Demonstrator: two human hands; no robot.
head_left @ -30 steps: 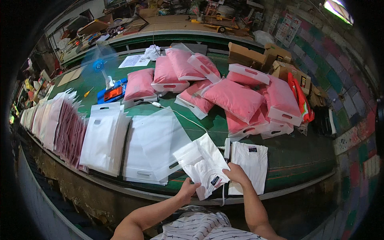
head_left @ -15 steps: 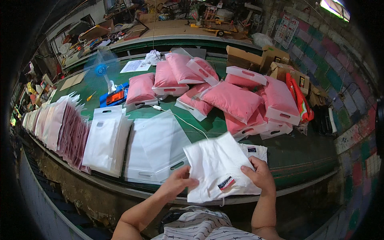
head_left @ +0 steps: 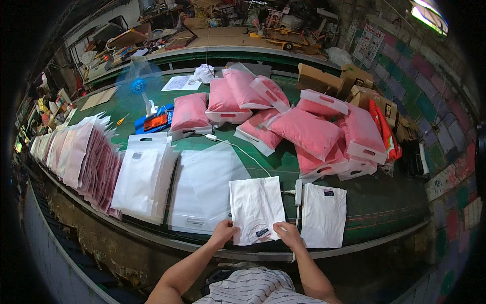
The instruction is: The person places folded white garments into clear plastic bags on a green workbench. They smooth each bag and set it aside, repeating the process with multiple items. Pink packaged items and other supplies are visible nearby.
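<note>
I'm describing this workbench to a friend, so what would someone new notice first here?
Probably the heap of puffy pink bags piled across the far right of the green table. Next, at the near edge, the left hand and right hand grip the bottom of a folded white shirt, with another folded white shirt lying to its right. Stacks of flat white handle bags line the left side.

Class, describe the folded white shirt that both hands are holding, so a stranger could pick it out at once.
Start at the long green table and follow its near edge to the middle. There the left hand and right hand grip a folded white shirt. Unlike the second folded shirt to its right, it is held at its near corners.
</note>
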